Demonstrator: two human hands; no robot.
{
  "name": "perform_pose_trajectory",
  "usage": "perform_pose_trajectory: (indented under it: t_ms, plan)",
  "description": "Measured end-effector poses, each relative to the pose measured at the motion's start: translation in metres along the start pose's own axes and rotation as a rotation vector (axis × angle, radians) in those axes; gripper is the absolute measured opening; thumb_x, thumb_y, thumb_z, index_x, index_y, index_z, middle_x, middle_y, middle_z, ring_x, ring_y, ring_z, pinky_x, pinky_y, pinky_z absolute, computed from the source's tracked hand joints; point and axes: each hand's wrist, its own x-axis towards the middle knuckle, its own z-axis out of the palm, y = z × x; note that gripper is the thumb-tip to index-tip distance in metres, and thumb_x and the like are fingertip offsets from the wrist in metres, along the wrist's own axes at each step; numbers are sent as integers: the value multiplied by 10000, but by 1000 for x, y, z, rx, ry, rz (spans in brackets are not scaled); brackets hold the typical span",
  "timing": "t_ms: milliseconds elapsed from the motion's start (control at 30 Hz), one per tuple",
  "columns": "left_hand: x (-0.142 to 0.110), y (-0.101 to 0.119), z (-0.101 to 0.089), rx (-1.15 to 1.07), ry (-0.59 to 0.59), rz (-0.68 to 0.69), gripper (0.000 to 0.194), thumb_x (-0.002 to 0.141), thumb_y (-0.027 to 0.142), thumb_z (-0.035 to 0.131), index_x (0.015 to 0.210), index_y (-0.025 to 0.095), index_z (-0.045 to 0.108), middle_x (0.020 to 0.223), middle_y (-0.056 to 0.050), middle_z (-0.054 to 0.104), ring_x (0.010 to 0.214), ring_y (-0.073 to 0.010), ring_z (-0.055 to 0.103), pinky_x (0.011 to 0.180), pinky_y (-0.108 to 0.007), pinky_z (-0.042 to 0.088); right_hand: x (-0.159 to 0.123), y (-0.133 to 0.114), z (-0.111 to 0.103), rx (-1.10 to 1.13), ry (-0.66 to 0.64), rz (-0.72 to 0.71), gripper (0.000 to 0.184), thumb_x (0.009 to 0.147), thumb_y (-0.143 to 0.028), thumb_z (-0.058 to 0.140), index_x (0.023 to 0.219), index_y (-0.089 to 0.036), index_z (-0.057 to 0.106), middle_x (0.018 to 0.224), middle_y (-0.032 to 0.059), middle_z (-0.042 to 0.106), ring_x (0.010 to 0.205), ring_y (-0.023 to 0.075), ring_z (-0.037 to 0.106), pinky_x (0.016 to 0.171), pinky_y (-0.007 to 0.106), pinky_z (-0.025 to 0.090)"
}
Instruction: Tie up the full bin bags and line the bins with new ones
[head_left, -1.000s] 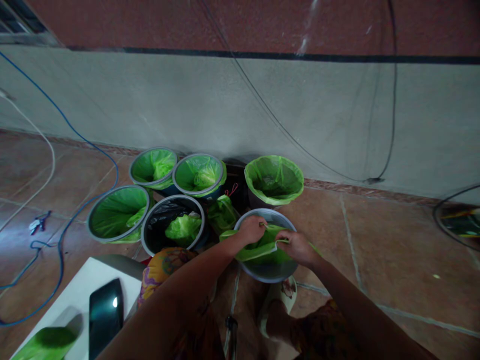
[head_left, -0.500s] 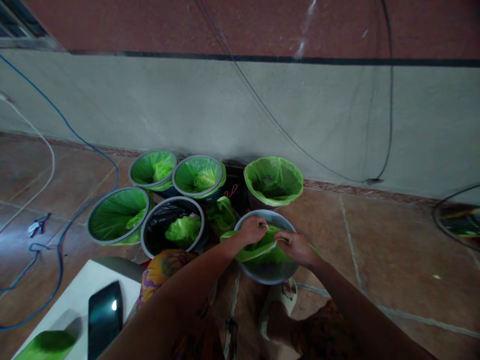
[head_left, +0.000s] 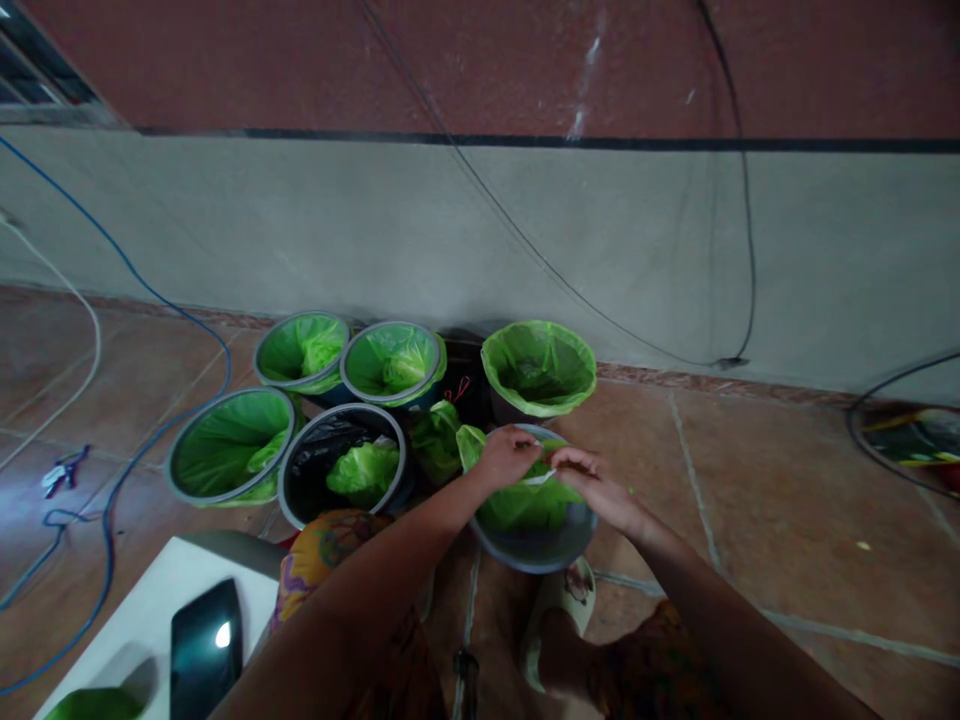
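Observation:
Both my hands work over a grey bucket (head_left: pixel 541 548) on the tiled floor just in front of me. My left hand (head_left: pixel 507 455) pinches the edge of a green plastic bag (head_left: pixel 525 503) that hangs into the bucket. My right hand (head_left: pixel 598 486) grips the same bag edge a little to the right, fingers closed. The bag's mouth is partly spread between them, with a flap standing up at the bucket's left rim.
Several buckets lined with green bags (head_left: pixel 538 366) stand against the grey wall; one has a black liner (head_left: pixel 330 448). A loose green bag (head_left: pixel 435 436) lies between them. A phone (head_left: pixel 204 650) rests on a white surface (head_left: pixel 142 620) at lower left. Blue cable (head_left: pixel 105 520) trails on the floor.
My hands have lifted the bag's edge and drawn it toward the bucket's far rim. A flap of the bag now stands up at the left. The view shifted slightly left.

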Motion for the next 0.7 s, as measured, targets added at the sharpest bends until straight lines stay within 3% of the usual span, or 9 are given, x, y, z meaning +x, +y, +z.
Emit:
perform_pose_trajectory:
  t_ms: [133,267,433,567,633,700]
  plan:
    - [-2,4,-3,-61,-48,0,225,829,257,580,680,172,725,682,0,654,719,-138,587,734,-242,454,-1,-8,0,166,47,36,152,750,-366,661,740,-214,667,746,-7,652,735,158,555,715,290,412]
    - [1,16,-12,-235,-46,63,204,832,264,599,716,161,731,736,-6,669,757,-137,605,768,-245,453,2,-28,-4,290,124,25,173,744,-385,705,758,-216,671,724,-10,652,700,146,557,677,270,426]
    - [1,57,-40,-554,10,227,158,789,305,705,741,160,747,833,-39,700,847,-156,624,853,-281,460,3,-80,-15,486,235,-84,183,729,-368,765,760,-218,665,743,-12,657,701,120,571,678,241,458]
    - [-9,81,-61,-769,-111,260,231,761,386,759,808,160,772,973,-70,724,937,-185,645,880,-304,469,-1,-110,-26,734,233,-101,246,701,-378,795,808,-243,619,688,-35,635,612,108,557,642,250,488]
    - [-12,83,-66,-807,-135,189,277,748,422,770,816,153,776,907,-67,735,867,-179,655,842,-307,481,-2,-113,-27,728,277,-66,286,673,-389,811,779,-234,594,591,-65,562,474,70,428,509,211,415]
    - [-12,81,-67,-823,-62,131,289,738,437,775,800,155,773,838,-51,734,793,-161,648,804,-299,486,-2,-112,-25,635,385,-5,334,632,-413,826,721,-214,573,524,-81,488,412,44,300,406,188,279]
